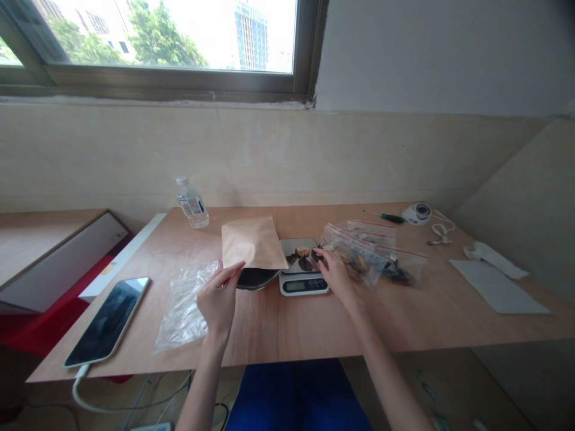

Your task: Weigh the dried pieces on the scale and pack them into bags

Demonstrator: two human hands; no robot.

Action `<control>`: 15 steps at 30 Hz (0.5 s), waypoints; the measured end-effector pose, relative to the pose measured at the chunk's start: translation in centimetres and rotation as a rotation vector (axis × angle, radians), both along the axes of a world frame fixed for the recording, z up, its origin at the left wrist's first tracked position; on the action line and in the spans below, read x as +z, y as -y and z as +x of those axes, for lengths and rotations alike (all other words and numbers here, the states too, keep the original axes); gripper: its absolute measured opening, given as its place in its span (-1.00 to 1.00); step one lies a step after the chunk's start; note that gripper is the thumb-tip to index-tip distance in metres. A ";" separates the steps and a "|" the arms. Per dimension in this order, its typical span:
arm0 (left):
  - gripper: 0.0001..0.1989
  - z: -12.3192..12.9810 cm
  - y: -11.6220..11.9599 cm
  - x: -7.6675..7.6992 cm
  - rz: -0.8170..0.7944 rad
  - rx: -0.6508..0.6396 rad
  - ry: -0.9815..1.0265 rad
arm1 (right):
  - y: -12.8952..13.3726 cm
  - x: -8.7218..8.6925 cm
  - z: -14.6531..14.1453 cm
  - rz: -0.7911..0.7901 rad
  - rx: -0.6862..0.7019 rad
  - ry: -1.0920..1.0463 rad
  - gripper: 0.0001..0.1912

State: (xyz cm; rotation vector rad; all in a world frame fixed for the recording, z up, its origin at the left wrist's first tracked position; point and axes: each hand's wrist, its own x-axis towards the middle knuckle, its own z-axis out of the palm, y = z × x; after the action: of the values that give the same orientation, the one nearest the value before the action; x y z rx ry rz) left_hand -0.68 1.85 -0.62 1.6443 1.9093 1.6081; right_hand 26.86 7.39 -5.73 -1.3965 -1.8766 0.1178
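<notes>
My left hand is closed on the near edge of a brown kraft paper pouch. The pouch's dark mouth gapes toward me, just left of a small white kitchen scale. On the scale's plate lie several dark and tan dried pieces that look like dried mushroom. Over the plate's right side, my right hand pinches one dark piece. Its fingertips partly cover that piece. The scale's display is too small to read.
Zip bags with brown and dark contents lie right of the scale. A crumpled clear bag, a phone on a cable and a water bottle are on the left. Farther right are a screwdriver, white camera and white sheet.
</notes>
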 end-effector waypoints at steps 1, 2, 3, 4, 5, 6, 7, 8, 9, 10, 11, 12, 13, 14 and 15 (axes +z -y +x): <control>-0.85 0.0 0.0 0.0 0.003 0.001 -0.002 | -0.3 0.3 0.1 -0.006 -0.001 0.009 -0.63; -0.85 0.0 0.0 0.0 0.007 0.005 -0.003 | -0.5 0.6 0.2 -0.010 0.005 0.017 -0.65; -0.85 0.0 0.0 0.1 0.010 0.008 -0.005 | -0.6 1.0 0.2 -0.012 0.011 0.027 -0.66; -0.85 -0.1 0.0 0.1 0.011 0.008 -0.007 | -0.7 1.3 0.2 -0.011 0.015 0.037 -0.67; -0.85 -0.1 0.0 0.1 0.011 0.008 -0.008 | -0.6 1.6 0.1 -0.007 0.014 0.047 -0.68; -0.85 -0.1 0.0 0.2 0.010 0.007 -0.009 | -0.5 1.9 0.0 -0.001 0.009 0.054 -0.69; -0.85 -0.1 0.1 0.2 0.009 0.005 -0.010 | -0.4 2.0 -0.2 0.002 0.009 0.061 -0.70; -0.85 -0.1 0.1 0.2 0.010 0.003 -0.011 | -0.2 2.1 -0.4 0.004 0.018 0.065 -0.71; -0.85 -0.1 0.1 0.2 0.012 0.001 -0.015 | 0.0 2.2 -0.5 0.002 0.038 0.067 -0.71; -0.85 -0.1 0.2 0.2 0.017 0.002 -0.020 | 0.3 2.1 -0.8 -0.002 0.064 0.066 -0.72; -0.84 -0.1 0.2 0.1 0.021 0.003 -0.027 | 0.6 2.1 -1.0 -0.006 0.088 0.060 -0.72; -0.84 -0.1 0.2 0.1 0.023 0.007 -0.032 | 0.9 2.1 -1.3 -0.003 0.101 0.047 -0.72; -0.84 -0.1 0.2 0.1 0.023 0.011 -0.036 | 1.4 2.1 -1.7 0.011 0.096 0.022 -0.72; -0.83 -0.1 0.2 0.0 0.020 0.014 -0.035 | 2.0 2.1 -2.3 0.034 0.072 -0.018 -0.71; -0.83 0.0 0.2 -0.1 0.016 0.017 -0.029 | 2.7 2.2 -3.0 0.060 0.040 -0.072 -0.69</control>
State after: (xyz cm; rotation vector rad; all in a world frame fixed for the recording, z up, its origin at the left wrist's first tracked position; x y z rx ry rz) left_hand -0.71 1.69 -0.68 1.6710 1.9350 1.6186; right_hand 23.88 4.66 -3.51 -1.2976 -1.8345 0.1292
